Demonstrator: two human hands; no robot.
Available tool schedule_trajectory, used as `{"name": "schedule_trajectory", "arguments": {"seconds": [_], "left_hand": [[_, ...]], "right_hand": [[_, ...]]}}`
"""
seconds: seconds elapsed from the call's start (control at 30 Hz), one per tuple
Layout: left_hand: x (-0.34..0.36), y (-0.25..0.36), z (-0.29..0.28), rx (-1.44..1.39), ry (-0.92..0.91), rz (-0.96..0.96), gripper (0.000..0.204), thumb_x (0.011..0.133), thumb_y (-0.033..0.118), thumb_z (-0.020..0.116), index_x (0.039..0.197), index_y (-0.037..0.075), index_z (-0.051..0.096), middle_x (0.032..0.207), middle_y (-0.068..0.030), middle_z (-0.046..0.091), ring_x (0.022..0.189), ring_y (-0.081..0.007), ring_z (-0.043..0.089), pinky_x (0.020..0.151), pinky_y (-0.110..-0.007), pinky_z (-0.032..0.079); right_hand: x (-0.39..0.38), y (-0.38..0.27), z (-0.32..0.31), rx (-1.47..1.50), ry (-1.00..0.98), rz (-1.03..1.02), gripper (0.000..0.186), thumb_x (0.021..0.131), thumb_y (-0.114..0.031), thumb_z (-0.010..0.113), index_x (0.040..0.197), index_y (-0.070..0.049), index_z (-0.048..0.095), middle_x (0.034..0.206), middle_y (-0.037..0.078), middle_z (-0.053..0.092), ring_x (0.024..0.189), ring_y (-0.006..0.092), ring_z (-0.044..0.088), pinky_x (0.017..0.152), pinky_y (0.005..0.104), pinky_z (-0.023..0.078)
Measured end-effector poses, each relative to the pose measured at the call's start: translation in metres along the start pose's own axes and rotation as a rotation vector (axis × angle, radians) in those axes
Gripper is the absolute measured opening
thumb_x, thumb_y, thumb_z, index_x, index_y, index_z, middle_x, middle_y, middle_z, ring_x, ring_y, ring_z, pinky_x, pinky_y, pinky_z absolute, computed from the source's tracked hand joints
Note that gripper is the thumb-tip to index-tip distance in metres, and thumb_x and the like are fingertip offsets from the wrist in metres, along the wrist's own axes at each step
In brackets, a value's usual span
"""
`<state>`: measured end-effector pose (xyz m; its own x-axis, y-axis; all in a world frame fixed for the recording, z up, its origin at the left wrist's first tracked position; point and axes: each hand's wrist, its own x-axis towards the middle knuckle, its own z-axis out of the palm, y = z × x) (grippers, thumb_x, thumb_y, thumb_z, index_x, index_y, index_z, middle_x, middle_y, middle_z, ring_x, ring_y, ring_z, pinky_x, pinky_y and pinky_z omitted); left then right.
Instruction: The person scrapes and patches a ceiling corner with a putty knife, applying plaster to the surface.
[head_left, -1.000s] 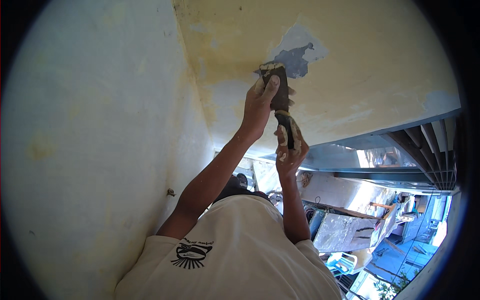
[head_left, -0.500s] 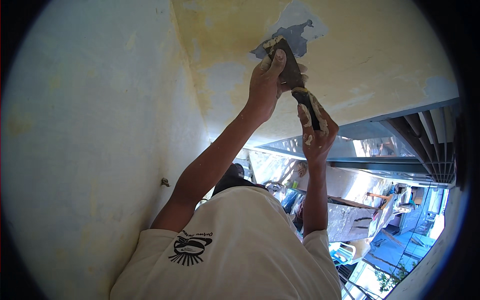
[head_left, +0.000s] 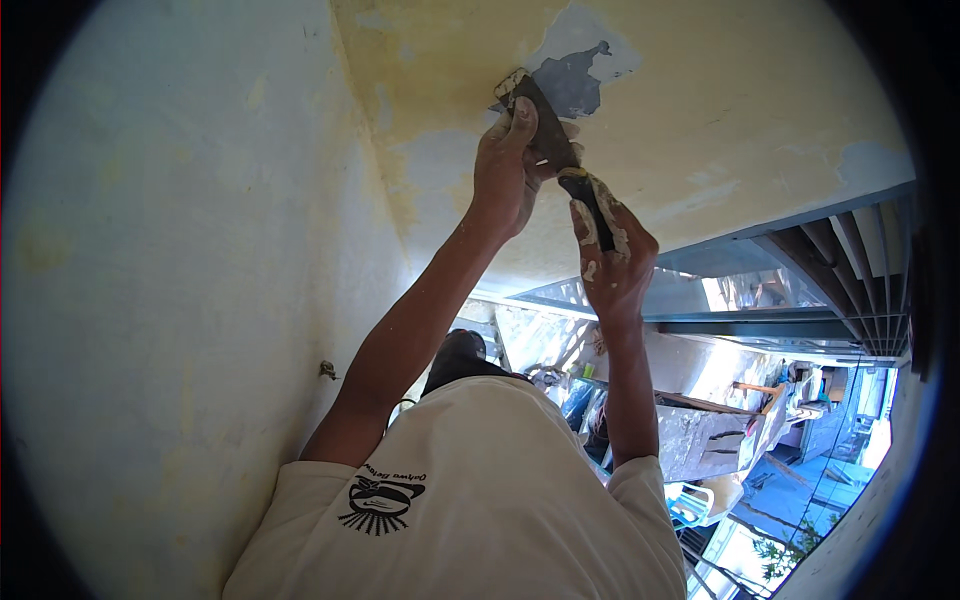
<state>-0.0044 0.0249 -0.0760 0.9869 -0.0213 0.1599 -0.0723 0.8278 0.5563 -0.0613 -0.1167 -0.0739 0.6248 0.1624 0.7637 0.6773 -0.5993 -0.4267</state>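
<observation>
A putty knife slants up and to the left against the yellowish wall [head_left: 700, 110], its dark, broad blade [head_left: 546, 135] carrying pale putty along the far edge. My left hand [head_left: 508, 165] grips the blade, thumb on its face and fingers behind it. Lower right, my right hand [head_left: 615, 255] is closed round the knife's black handle [head_left: 600, 215]; pale putty smears its fingers. The putty-covered edge lies at the left end of a dark grey bare patch [head_left: 572, 85], which has a whitish border. Whether the edge touches the wall is hard to tell.
A pale wall [head_left: 180, 250] rises along the left and meets the yellowish one at a corner. A small fitting [head_left: 327, 370] sticks out of it. To the right are a window frame with brown bars [head_left: 835, 255], a weathered board [head_left: 700, 440] and a light-blue plastic chair [head_left: 690, 505].
Both hands and the putty knife have shifted left together, so the edge sits farther toward the grey patch's left end. The view has also moved slightly. Both grips look the same.
</observation>
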Motion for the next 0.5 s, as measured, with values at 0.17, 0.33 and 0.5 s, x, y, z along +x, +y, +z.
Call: {"name": "schedule_trajectory", "arguments": {"seconds": [0.17, 0.33, 0.5], "left_hand": [[-0.001, 0.0, 0.002, 0.06, 0.059, -0.04, 0.039, 0.091, 0.042, 0.048, 0.101, 0.004, 0.052, 0.082, -0.01, 0.062, 0.069, -0.0178, 0.063, 0.063, -0.031, 0.052], [-0.001, 0.001, 0.008, 0.024, 0.011, -0.072, 0.038, 0.09, 0.044, 0.049, 0.095, 0.007, 0.052, 0.078, -0.0068, 0.061, 0.065, -0.0163, 0.062, 0.059, -0.028, 0.051], [-0.002, -0.005, -0.011, 0.027, 0.011, -0.069, 0.038, 0.091, 0.044, 0.048, 0.095, 0.006, 0.052, 0.079, -0.01, 0.062, 0.068, -0.0177, 0.063, 0.061, -0.031, 0.051]], "right_hand": [[-0.004, -0.005, 0.01, -0.015, -0.026, 0.125, 0.017, 0.076, -0.01, 0.061, 0.085, 0.005, 0.059, 0.072, 0.017, 0.058, 0.057, 0.0325, 0.059, 0.051, 0.0352, 0.046], [-0.009, 0.0, 0.009, -0.023, 0.011, 0.057, 0.018, 0.075, -0.008, 0.061, 0.088, 0.005, 0.06, 0.071, 0.017, 0.059, 0.057, 0.0306, 0.06, 0.05, 0.0351, 0.046], [-0.016, -0.001, 0.016, -0.042, 0.038, 0.029, 0.017, 0.075, -0.008, 0.061, 0.087, 0.004, 0.06, 0.071, 0.016, 0.059, 0.056, 0.0315, 0.06, 0.05, 0.0365, 0.047]]}}
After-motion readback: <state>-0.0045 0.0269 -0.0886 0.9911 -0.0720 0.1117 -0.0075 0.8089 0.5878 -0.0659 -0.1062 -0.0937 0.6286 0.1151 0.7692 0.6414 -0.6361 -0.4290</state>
